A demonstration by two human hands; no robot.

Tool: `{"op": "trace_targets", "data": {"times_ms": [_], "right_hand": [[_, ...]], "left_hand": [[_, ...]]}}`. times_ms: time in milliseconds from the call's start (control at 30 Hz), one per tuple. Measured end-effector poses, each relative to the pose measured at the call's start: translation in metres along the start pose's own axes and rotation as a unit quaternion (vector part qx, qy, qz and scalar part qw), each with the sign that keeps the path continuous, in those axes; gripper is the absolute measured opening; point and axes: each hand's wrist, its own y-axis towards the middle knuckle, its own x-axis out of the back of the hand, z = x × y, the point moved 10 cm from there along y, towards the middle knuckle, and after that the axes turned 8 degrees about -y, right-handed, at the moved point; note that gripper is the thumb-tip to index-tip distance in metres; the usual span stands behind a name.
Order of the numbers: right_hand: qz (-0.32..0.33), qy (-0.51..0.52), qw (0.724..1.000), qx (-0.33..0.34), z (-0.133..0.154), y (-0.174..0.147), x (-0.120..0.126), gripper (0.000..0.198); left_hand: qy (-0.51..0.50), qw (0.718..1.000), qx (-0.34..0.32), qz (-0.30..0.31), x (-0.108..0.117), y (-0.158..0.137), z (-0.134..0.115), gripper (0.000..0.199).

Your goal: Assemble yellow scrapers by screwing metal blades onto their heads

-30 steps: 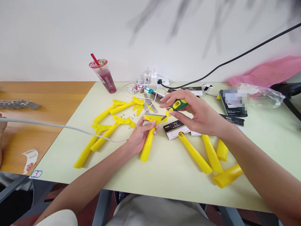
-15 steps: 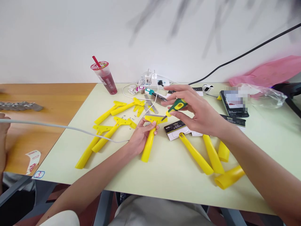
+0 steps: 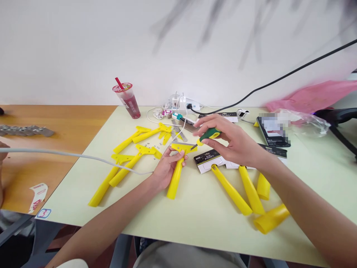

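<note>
A yellow scraper [image 3: 175,178] with a metal blade along its wide head is gripped by my left hand [image 3: 166,167], just below the head. My right hand [image 3: 220,136] is closed around the green and yellow handle of a screwdriver [image 3: 209,135]. The screwdriver's tip meets the right end of the scraper head, where a screw sits; another screw shows at the left end. Left of my left hand lie several yellow scraper handles [image 3: 125,169], with small loose screws [image 3: 150,145] and loose metal blades [image 3: 178,131] behind them.
On the right lie several yellow scrapers [image 3: 231,190] with black and white cards [image 3: 208,162]. A drink cup [image 3: 128,102], a power strip [image 3: 181,102] and a phone [image 3: 273,130] stand or lie farther back. A grey cable [image 3: 83,156] crosses at left, near another person's hand [image 3: 2,150].
The view has tilted up slightly, so the table sits lower. My right hand's fingers have closed more around the screwdriver handle, its tip staying at the scraper's right screw.
</note>
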Motion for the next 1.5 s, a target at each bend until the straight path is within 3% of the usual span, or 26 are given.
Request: {"op": "trace_targets", "data": {"times_ms": [100, 200, 400, 467, 567, 667, 933, 1033, 1200, 1400, 1500], "right_hand": [[-0.035, -0.033, 0.999, 0.015, -0.002, -0.002, -0.001, 0.008], [-0.059, -0.075, 0.995, 0.018, -0.006, -0.003, -0.002, 0.014], [0.023, -0.017, 1.0, 0.009, 0.0, -0.002, -0.008, 0.026], [0.028, 0.002, 1.0, -0.003, -0.002, -0.003, -0.008, 0.022], [-0.005, -0.041, 0.999, 0.0, -0.007, -0.004, -0.006, 0.007], [-0.041, -0.107, 0.993, 0.021, -0.005, -0.005, -0.002, 0.011], [0.039, -0.024, 0.999, 0.007, 0.0, -0.003, -0.009, 0.019], [0.019, -0.066, 0.998, 0.01, -0.005, -0.004, -0.01, 0.007], [-0.037, -0.136, 0.99, 0.001, -0.012, -0.005, -0.004, 0.018], [0.052, -0.019, 0.998, -0.024, -0.012, -0.006, -0.012, 0.022], [0.06, 0.024, 0.997, -0.043, -0.016, -0.007, -0.013, 0.017]], "left_hand": [[0.0, 1.0, -0.004, -0.011, 0.0, -0.001, -0.001, 0.049], [0.003, 1.0, -0.003, -0.011, -0.001, -0.002, 0.0, 0.049], [0.0, 1.0, -0.011, -0.017, 0.002, -0.002, -0.002, 0.049], [0.001, 1.0, -0.014, -0.014, 0.002, -0.001, -0.003, 0.048], [0.008, 1.0, -0.015, -0.014, 0.0, -0.001, -0.003, 0.046], [0.012, 1.0, -0.021, -0.016, -0.002, -0.003, -0.003, 0.046], [0.016, 1.0, -0.021, -0.011, 0.001, -0.001, -0.005, 0.045], [0.005, 1.0, -0.021, -0.008, 0.001, 0.0, -0.003, 0.048], [0.009, 1.0, -0.017, 0.0, 0.0, 0.0, -0.001, 0.046], [0.011, 1.0, -0.016, -0.002, 0.003, 0.001, -0.003, 0.043], [0.006, 1.0, -0.016, -0.003, 0.005, 0.002, -0.003, 0.045]]}}
